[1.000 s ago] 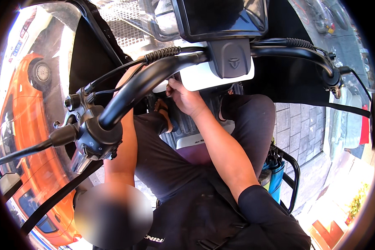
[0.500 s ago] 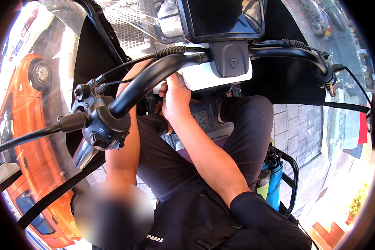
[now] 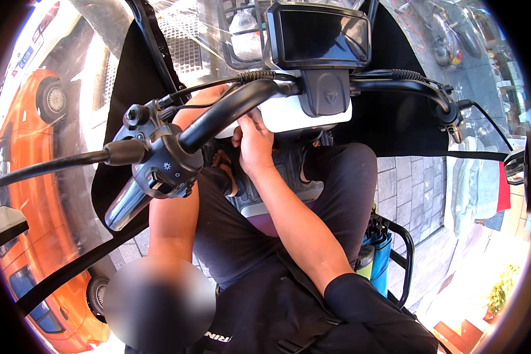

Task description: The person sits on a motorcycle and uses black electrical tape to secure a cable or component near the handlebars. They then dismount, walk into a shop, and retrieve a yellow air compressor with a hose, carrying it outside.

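I sit astride a vehicle with a black handlebar point(image 3: 230, 113). Beneath the bar, my right hand point(image 3: 255, 144) is at the lower left edge of a white front panel point(image 3: 330, 113). Its fingers are curled in, and what they hold, if anything, is hidden. My left arm passes behind the left grip point(image 3: 130, 203) and the switch housing. Only part of my left hand point(image 3: 213, 94) shows beyond the bar, left of the panel, with its fingers out of sight. A dark display screen point(image 3: 318, 36) stands above the handlebar's middle.
Black covers point(image 3: 389, 127) hang at both sides of the front. Several cables run along the bar. An orange car point(image 3: 32, 194) stands at the left. Beside my right leg, a blue folded umbrella point(image 3: 381, 262) sits by a black metal rail point(image 3: 408, 253). Grey paving point(image 3: 413, 189) lies at the right.
The left grip and switch housing appear farther right, and the display lower, as the view shifts. My right hand is slightly lower right, still curled by the panel's edge.
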The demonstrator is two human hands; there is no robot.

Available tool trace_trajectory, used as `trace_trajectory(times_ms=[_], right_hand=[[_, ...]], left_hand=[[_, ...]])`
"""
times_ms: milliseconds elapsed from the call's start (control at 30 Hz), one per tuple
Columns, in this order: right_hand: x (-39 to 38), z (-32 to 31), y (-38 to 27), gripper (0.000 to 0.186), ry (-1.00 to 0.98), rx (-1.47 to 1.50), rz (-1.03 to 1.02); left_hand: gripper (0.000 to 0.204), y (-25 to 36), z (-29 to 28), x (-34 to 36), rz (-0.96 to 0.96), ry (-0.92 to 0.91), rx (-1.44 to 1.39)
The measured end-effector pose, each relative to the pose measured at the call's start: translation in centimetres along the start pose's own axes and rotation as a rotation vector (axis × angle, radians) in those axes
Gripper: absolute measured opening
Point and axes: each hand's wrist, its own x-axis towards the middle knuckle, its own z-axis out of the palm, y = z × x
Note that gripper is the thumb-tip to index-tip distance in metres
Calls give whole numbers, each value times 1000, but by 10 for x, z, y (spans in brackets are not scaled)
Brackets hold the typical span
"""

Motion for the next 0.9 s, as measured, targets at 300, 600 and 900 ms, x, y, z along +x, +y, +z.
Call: trace_trajectory(times_ms=[300, 600, 900], right_hand=[[5, -40, 1, 60, -162, -1264, -508], [11, -38, -8, 65, -173, -1300, -676], [28, -40, -10, 41, -111, -1398, -1053]], left_hand=[[38, -20, -7, 10, -21, 52, 212], [30, -12, 5, 2, 325, 59, 308], [26, -7, 6, 2, 281, 50, 526]])
